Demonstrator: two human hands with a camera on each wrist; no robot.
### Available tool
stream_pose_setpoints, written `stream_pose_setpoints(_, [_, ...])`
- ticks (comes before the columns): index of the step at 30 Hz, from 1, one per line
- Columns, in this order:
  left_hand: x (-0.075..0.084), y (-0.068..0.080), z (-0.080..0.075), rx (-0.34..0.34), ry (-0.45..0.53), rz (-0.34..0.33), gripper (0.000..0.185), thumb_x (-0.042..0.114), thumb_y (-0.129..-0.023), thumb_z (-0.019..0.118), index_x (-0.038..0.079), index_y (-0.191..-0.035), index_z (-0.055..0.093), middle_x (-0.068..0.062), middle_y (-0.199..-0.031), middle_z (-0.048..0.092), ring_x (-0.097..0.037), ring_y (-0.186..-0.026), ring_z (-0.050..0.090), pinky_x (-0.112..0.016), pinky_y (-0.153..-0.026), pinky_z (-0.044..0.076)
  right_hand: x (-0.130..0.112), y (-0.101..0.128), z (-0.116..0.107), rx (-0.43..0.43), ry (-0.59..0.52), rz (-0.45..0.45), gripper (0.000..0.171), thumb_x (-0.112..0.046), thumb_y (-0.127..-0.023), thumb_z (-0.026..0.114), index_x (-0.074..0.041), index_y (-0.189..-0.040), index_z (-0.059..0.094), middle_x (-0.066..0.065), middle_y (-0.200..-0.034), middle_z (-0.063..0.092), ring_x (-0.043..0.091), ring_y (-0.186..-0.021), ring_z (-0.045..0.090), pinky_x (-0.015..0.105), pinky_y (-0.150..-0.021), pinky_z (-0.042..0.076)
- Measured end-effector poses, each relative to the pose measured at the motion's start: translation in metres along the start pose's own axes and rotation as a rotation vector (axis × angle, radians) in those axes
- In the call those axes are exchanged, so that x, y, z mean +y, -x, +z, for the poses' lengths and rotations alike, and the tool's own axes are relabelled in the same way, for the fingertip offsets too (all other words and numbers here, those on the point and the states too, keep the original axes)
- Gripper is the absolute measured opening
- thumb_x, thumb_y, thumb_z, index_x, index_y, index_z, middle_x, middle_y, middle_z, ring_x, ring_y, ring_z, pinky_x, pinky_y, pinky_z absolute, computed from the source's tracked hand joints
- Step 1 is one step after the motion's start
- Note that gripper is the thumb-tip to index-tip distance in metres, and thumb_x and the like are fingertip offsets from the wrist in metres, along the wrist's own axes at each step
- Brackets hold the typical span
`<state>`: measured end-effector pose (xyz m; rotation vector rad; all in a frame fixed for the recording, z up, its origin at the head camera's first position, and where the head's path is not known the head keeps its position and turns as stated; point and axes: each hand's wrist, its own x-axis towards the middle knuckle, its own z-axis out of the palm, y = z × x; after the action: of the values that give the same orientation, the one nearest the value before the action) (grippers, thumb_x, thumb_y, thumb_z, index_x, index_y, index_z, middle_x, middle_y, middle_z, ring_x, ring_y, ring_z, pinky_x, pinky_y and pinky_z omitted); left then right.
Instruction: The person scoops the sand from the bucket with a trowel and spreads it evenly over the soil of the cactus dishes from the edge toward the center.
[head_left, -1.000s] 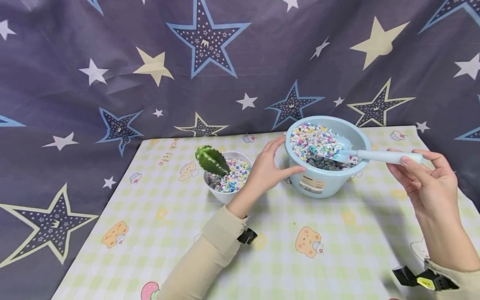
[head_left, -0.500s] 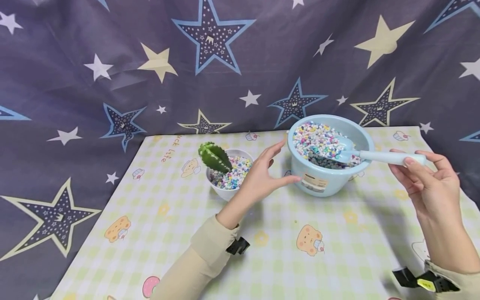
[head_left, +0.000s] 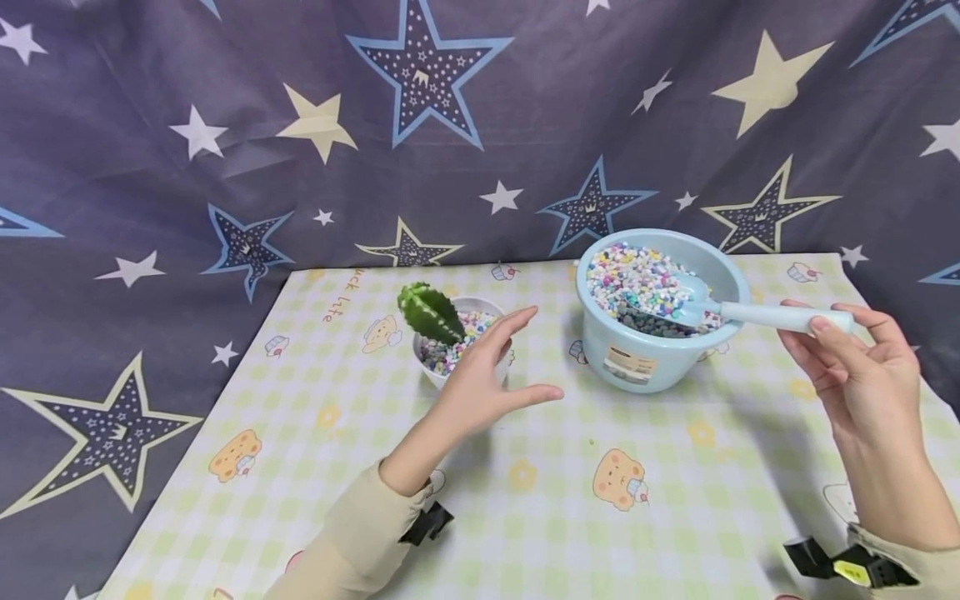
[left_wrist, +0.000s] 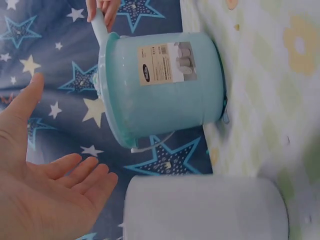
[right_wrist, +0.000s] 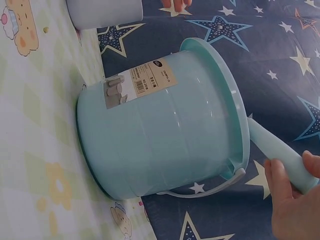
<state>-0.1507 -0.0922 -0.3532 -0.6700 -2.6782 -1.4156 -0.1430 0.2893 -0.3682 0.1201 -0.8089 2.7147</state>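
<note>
The light blue scoop (head_left: 738,312) lies with its blade in the coloured pebbles (head_left: 637,279) of the light blue bucket (head_left: 652,354), its handle sticking out over the rim to the right. The right hand (head_left: 862,367) pinches the end of that handle between thumb and fingertips, just right of the bucket. The bucket stands on the checked tablecloth (head_left: 525,500), toward the back right. The left hand (head_left: 480,379) hovers well clear of the bucket, fingers straight and spread, holding nothing; it is just in front of the small white pot (head_left: 438,375). That pot holds more pebbles and 1 green cactus (head_left: 429,312), leaning left. A dark cloth with stars (head_left: 420,75) hangs behind.
</note>
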Motion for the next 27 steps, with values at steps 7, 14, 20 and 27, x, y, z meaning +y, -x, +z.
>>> stream_pose_setpoints(7, [0.0,0.031,-0.019,0.016,-0.096,0.072,0.088,0.035,-0.074,0.088,0.024,-0.15,0.045,0.004,-0.156,0.044,-0.017,-0.144,0.042,-0.042,-0.114,0.045,0.0,-0.001,0.0,0.004,-0.005,0.004,0.025,0.026,-0.091,0.044,0.008,-0.105,0.054,0.034,-0.099,0.071,0.043,-0.092,0.073,0.047,-0.077,0.06])
stream_pose_setpoints(14, [0.003,0.055,-0.041,0.069,-0.115,0.071,0.08,0.036,-0.075,0.087,0.029,-0.146,0.05,0.009,-0.151,0.05,-0.015,-0.142,0.045,-0.046,-0.118,0.039,0.001,-0.003,0.0,-0.003,-0.002,-0.001,0.024,0.026,-0.091,0.043,0.008,-0.105,0.053,0.035,-0.097,0.071,0.043,-0.092,0.073,0.047,-0.076,0.06])
stream_pose_setpoints(20, [0.0,0.071,-0.059,0.093,-0.158,0.058,0.071,0.034,-0.077,0.086,0.029,-0.141,0.055,0.009,-0.143,0.058,-0.014,-0.137,0.051,-0.043,-0.115,0.043,0.002,-0.004,0.002,-0.007,-0.009,0.001,0.024,0.026,-0.091,0.043,0.009,-0.105,0.053,0.035,-0.097,0.071,0.043,-0.092,0.073,0.047,-0.076,0.06])
stream_pose_setpoints(27, [-0.016,0.081,-0.083,0.126,-0.184,0.035,0.049,0.026,-0.08,0.085,0.025,-0.125,0.067,0.008,-0.132,0.066,-0.014,-0.129,0.058,-0.039,-0.11,0.048,0.003,-0.005,0.005,-0.027,-0.042,0.022,0.024,0.026,-0.092,0.041,0.01,-0.105,0.053,0.036,-0.097,0.07,0.045,-0.093,0.072,0.048,-0.077,0.06])
